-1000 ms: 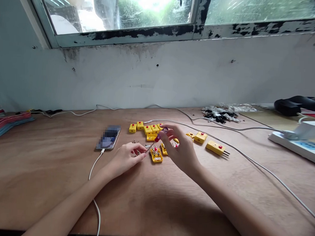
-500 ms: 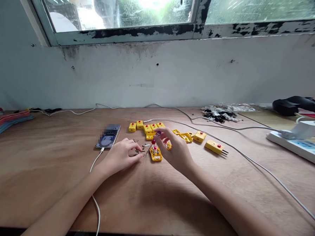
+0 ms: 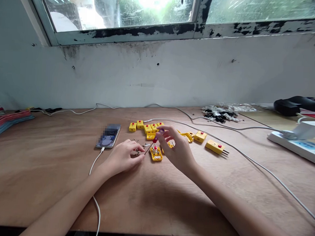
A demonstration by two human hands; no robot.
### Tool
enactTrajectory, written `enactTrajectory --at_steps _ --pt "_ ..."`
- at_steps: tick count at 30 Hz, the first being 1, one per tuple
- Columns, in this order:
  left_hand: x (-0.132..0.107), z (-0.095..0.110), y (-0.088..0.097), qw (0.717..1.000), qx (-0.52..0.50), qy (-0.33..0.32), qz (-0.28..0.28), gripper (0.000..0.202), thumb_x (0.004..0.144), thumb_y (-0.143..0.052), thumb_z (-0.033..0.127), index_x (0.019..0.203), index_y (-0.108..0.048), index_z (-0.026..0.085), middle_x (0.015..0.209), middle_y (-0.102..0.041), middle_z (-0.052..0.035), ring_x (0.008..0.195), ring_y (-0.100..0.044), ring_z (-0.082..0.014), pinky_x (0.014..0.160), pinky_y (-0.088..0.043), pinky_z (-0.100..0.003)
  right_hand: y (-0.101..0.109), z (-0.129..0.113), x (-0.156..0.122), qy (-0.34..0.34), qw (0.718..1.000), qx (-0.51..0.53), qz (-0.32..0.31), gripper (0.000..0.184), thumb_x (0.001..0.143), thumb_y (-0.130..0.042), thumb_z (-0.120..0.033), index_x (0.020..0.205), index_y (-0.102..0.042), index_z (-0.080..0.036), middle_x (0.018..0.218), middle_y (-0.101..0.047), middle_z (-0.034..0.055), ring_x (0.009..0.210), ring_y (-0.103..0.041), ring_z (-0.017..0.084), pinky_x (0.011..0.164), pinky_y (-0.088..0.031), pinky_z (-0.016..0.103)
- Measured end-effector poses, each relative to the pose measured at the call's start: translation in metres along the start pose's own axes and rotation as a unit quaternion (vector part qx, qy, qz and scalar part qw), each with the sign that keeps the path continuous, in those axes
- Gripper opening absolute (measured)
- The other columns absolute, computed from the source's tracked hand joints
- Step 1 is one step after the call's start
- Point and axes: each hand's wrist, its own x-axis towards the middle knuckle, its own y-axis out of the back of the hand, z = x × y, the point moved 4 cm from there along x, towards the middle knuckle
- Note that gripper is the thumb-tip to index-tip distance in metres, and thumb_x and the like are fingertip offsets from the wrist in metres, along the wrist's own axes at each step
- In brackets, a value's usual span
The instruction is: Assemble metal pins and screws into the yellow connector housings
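Note:
My right hand (image 3: 178,149) is closed around the red and purple handle of a small screwdriver (image 3: 155,140). Its thin shaft slants down to the left, with the tip at the fingertips of my left hand (image 3: 125,154). There my left thumb and forefinger come together in a pinch; what lies between them is too small to make out. Small screws (image 3: 137,151) lie beside and partly behind the left fingers. Just right of the screwdriver tip, an opened yellow plug housing (image 3: 156,154) with a red dot and metal parts rests on the table. Another yellow piece (image 3: 171,145) is partly hidden by my right hand.
Several closed yellow connectors (image 3: 147,128) stand behind the hands. A two-pin yellow plug (image 3: 215,147) and another yellow block (image 3: 200,136) lie to the right. At left is a phone (image 3: 109,136) on a white cable (image 3: 92,165). Black and white parts (image 3: 219,115) and a power strip (image 3: 299,141) sit farther right.
The screwdriver in my right hand has tilted more, its tip now at my left fingertips. My left thumb and forefinger have shifted slightly right.

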Motion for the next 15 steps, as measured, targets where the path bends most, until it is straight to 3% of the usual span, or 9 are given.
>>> enactTrajectory --at_steps 15 --pt "0.001 0.0002 -0.0027 0.999 -0.039 0.012 0.019 0.014 0.082 -0.056 0.034 0.086 -0.067 0.026 0.086 -0.067 0.0022 0.081 -0.058 -0.0177 0.071 -0.042 -0.028 0.0094 -0.0047 0.003 0.019 0.999 0.004 0.033 0.024 0.089 -0.048 -0.04 0.1 -0.056 -0.02 0.069 -0.066 0.0009 0.061 -0.061 0.013 0.05 -0.043 0.021"
